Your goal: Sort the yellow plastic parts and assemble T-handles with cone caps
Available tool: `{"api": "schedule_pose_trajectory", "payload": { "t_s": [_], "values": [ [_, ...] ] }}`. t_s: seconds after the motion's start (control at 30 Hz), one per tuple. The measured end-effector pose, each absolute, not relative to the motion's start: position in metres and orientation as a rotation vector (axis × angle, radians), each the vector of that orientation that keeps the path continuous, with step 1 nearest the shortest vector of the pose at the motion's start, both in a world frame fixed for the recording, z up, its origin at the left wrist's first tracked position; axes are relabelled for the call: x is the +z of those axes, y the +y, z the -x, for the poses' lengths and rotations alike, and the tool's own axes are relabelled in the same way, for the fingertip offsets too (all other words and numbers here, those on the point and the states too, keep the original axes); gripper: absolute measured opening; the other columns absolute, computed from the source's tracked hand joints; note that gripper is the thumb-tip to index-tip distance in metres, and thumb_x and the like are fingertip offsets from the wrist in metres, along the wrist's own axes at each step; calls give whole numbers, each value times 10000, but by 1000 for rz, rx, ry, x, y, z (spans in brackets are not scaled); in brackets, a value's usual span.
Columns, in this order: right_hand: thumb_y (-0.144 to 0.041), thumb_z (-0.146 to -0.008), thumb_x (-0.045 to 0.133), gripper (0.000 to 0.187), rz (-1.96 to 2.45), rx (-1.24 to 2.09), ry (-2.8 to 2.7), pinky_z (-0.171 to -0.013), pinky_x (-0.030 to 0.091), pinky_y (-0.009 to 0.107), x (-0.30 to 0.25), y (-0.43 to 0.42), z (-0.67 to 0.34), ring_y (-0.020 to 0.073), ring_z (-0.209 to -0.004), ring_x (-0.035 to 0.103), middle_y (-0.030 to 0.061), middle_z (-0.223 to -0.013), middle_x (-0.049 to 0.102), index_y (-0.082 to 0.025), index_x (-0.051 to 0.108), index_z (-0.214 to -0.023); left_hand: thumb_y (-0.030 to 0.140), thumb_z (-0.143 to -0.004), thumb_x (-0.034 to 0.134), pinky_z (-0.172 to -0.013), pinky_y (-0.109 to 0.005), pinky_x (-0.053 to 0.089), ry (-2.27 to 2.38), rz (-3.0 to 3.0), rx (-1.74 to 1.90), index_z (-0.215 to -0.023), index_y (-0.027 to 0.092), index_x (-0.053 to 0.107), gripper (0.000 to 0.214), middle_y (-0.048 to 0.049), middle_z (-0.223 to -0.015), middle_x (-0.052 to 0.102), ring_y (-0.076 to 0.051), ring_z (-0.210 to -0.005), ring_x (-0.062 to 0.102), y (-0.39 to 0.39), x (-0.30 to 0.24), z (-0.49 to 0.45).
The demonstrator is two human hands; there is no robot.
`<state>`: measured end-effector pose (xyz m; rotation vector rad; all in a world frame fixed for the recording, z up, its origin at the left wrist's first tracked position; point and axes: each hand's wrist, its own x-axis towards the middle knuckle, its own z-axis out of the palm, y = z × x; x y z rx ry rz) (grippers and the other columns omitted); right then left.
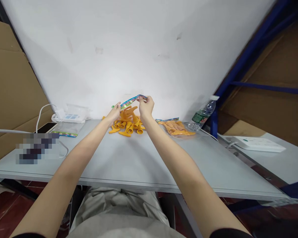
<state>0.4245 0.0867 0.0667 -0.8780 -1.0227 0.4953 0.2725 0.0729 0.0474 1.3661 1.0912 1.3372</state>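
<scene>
My left hand [115, 112] and my right hand [146, 106] pinch opposite ends of the colourful printed top strip of a clear plastic bag [129, 103]. The bag hangs between them at an angle, its right end higher. Orange pieces show through or just under it. Below, on the table, lies a heap of orange horn-like plastic pieces [129, 128], some with hollow round ends facing me. To the right of my right hand, a filled bag of orange pieces [176, 127] lies flat, with a blue strip along its top.
The grey table [129, 162] meets a white wall. At left are a flat clear bag [68, 129], a phone [46, 128], a white box [72, 114], cables and a cardboard box [12, 76]. A bottle [203, 115] leans by the blue frame [250, 49]; beyond is a power strip [258, 144].
</scene>
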Motion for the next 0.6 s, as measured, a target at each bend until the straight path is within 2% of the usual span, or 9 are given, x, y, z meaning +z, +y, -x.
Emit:
{"api": "schedule_pose_trajectory", "payload": {
  "t_s": [0.13, 0.27, 0.43, 0.53, 0.6],
  "values": [
    [-410, -840, 616, 201, 669, 346, -1187, -904, 482, 337, 80, 78, -425, 152, -884, 632, 10, -858, 660, -212, 587, -812, 515, -923, 475, -934, -401, 493, 992, -1388, 1352, -1335, 330, 529, 455, -50, -1517, 414, -275, -1373, 405, 59, 53, -270],
    [-515, -880, 557, 297, 469, 239, -1292, -954, 470, 347, 96, 54, -426, 165, -1002, 629, 24, -971, 671, -230, 638, -872, 511, -905, 521, -996, -425, 452, 769, -1353, 1431, -1252, 374, 591, 380, 7, -1518, 411, -254, -1411, 349, 41, 63, -265],
    [-584, -952, 343, 520, 382, 244, -1280, -895, 506, 392, 97, 19, -428, 203, -1016, 649, 47, -961, 689, -219, 683, -805, 411, -879, 596, -949, -386, 500, 580, -1075, 1651, -1235, 333, 577, 365, -24, -1444, 505, -227, -1277, 520, 26, 75, -261],
    [-600, -938, 349, 559, 450, 280, -1260, -819, 529, 385, 83, 6, -431, 211, -926, 676, 53, -869, 707, -215, 682, -708, 313, -828, 664, -862, -335, 545, 558, -913, 1658, -1242, 282, 546, 432, -67, -1345, 597, -210, -1121, 631, 21, 76, -258],
    [-597, -922, 385, 558, 500, 313, -1254, -793, 533, 382, 71, 3, -434, 210, -853, 688, 50, -777, 704, -213, 657, -623, 258, -814, 670, -789, -286, 556, 592, -861, 1619, -1185, 226, 571, 385, -88, -1260, 651, -194, -1023, 673, 21, 73, -257]
  ]
}}
